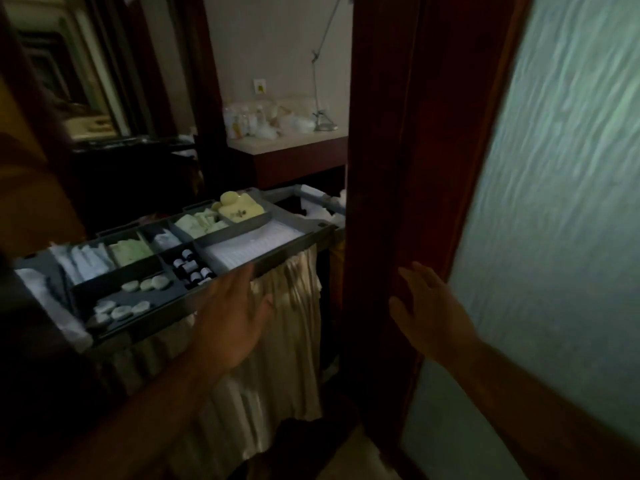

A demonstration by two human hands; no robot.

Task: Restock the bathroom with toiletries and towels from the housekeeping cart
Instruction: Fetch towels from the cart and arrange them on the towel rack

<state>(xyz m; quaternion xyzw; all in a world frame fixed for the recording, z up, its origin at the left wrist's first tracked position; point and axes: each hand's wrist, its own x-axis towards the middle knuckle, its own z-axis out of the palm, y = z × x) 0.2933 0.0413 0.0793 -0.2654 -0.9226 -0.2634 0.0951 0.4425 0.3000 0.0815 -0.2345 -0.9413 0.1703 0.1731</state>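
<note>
The housekeeping cart's grey top tray (294,244) stands in a dim doorway, split into compartments. It holds small dark bottles (192,270), round wrapped soaps (145,284), white packets (86,261), pale green packets (197,223) and a yellow pouch (239,207). A cream curtain (294,306) hangs under the tray. My left hand (232,317) is open, fingers apart, at the tray's near edge beside the bottles. My right hand (429,313) is open and empty, in front of the dark red door frame (388,168).
A frosted glass door panel (554,202) fills the right side. Beyond the cart, a counter (287,143) carries bottles, white items and a desk lamp (323,123). A mirror and dark furniture lie at the left. White linen (322,209) sits at the cart's far end.
</note>
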